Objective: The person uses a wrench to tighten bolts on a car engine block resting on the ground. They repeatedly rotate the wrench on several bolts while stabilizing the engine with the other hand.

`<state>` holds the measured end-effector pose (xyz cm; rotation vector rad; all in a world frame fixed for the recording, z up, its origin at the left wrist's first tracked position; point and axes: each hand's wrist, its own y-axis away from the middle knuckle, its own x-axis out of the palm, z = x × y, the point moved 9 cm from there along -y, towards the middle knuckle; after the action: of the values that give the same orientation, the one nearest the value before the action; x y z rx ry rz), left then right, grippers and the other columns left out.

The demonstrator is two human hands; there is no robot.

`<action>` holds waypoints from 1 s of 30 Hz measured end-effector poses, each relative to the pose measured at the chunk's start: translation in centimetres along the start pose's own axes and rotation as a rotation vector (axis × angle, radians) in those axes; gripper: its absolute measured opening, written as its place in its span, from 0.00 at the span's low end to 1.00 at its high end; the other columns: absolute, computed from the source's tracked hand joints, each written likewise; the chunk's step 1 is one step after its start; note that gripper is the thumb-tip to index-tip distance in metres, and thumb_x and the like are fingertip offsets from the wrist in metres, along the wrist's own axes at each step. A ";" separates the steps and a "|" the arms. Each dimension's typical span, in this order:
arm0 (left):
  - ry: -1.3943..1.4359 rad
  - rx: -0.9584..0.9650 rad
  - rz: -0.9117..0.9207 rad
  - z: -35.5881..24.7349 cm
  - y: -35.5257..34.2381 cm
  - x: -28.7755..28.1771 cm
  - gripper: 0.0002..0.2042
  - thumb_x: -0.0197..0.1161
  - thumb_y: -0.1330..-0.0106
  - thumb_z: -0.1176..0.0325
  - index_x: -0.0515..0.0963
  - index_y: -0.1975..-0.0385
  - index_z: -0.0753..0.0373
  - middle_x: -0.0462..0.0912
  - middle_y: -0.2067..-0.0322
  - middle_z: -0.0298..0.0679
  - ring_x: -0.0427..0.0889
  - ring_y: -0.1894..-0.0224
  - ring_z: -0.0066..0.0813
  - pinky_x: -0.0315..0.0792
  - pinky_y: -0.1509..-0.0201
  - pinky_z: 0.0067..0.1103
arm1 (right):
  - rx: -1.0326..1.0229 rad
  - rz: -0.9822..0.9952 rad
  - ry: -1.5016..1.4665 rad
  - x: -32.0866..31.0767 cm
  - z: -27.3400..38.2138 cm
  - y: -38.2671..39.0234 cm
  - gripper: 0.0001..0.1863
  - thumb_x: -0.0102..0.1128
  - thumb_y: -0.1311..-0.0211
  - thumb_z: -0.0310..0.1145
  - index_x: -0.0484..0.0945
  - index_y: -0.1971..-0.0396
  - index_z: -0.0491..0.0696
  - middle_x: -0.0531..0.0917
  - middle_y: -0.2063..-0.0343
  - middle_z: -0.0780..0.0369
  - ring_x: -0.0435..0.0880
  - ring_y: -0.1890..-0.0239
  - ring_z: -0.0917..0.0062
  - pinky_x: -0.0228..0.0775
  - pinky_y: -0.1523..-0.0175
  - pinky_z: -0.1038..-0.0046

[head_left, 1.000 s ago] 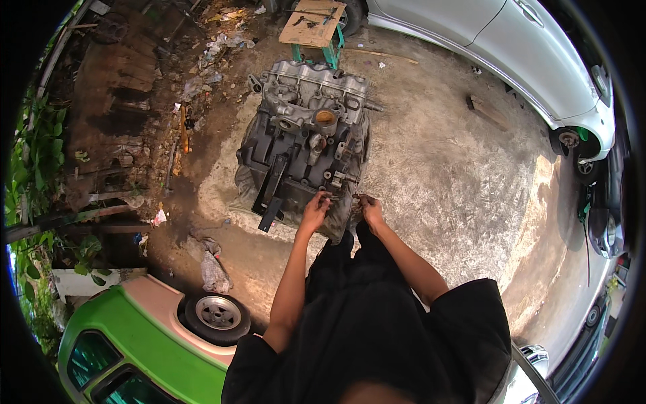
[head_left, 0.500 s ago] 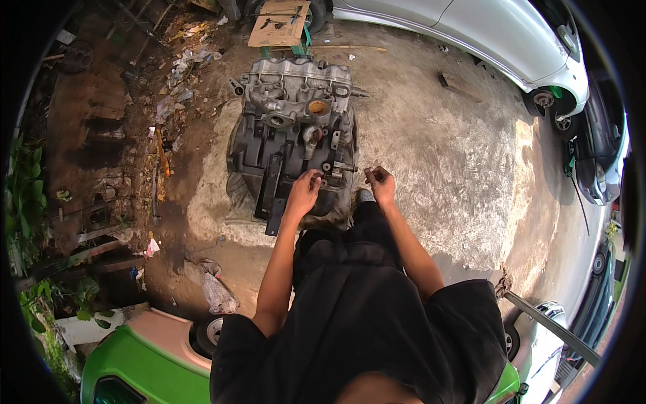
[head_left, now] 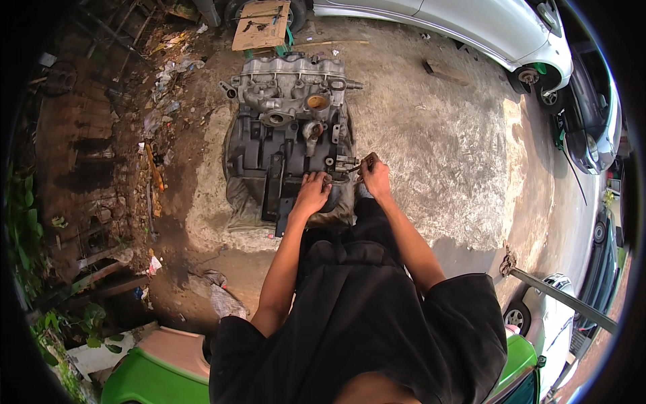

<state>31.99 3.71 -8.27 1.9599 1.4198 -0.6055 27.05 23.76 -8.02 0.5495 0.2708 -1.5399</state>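
Note:
An engine block (head_left: pixel 252 145) of dark metal, topped by a silver cylinder head (head_left: pixel 293 69), sits on the ground in front of me. My left hand (head_left: pixel 313 194) rests on the near part of the block, fingers laid over its surface and holding nothing that I can see. At the block's right side, my right hand (head_left: pixel 373 174) is closed in a pinch around a short, thin, dark rod-like piece (head_left: pixel 354 167). That piece points left at a small metal fitting (head_left: pixel 343 163) on the block; whether they touch is unclear. A long dark bracket (head_left: pixel 272 185) lies left of my left hand.
Cloth-like sheeting (head_left: pixel 245 212) lies under the engine. Beyond it stands a small stand with a cardboard top (head_left: pixel 262 25). A silver car (head_left: pixel 464 27) is at the far right, a green car (head_left: pixel 158 374) behind me. Litter (head_left: pixel 165 74) covers the left ground; a wooden block (head_left: pixel 445 71) lies right.
My left hand has come down onto the block. My right hand has moved closer to the block's right side, its thin piece now reaching the fitting area. The whole view has shifted slightly.

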 end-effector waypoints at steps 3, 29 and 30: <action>-0.018 -0.005 0.001 0.1 -0.1 0.0 0.12 0.57 0.30 0.65 0.73 0.51 0.62 0.75 0.63 0.45 0.75 0.54 0.46 0.58 0.33 0.38 | 0.024 0.077 -0.072 0.7 0.4 -0.1 0.06 0.55 0.31 0.27 0.75 0.63 0.38 0.84 0.79 0.56 0.86 0.78 0.73 0.77 0.71 0.69; -0.014 -0.027 0.047 0.0 -0.4 0.0 0.12 0.55 0.28 0.65 0.73 0.51 0.65 0.75 0.63 0.47 0.75 0.53 0.47 0.57 0.33 0.38 | 0.006 0.030 0.007 2.1 -1.1 -3.7 0.16 0.52 0.29 0.38 0.81 0.68 0.40 0.85 0.77 0.53 0.86 0.71 0.63 0.75 0.62 0.63; -0.004 -0.023 0.043 0.2 -0.4 0.1 0.12 0.56 0.29 0.65 0.73 0.51 0.65 0.75 0.63 0.47 0.75 0.53 0.47 0.58 0.33 0.38 | 0.002 0.029 0.031 2.2 -0.9 -4.1 0.17 0.53 0.30 0.38 0.81 0.68 0.40 0.84 0.77 0.52 0.87 0.70 0.62 0.75 0.62 0.62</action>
<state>31.62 3.72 -8.51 1.9642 1.3728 -0.5710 23.29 22.59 -10.58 0.5773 0.2841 -1.5043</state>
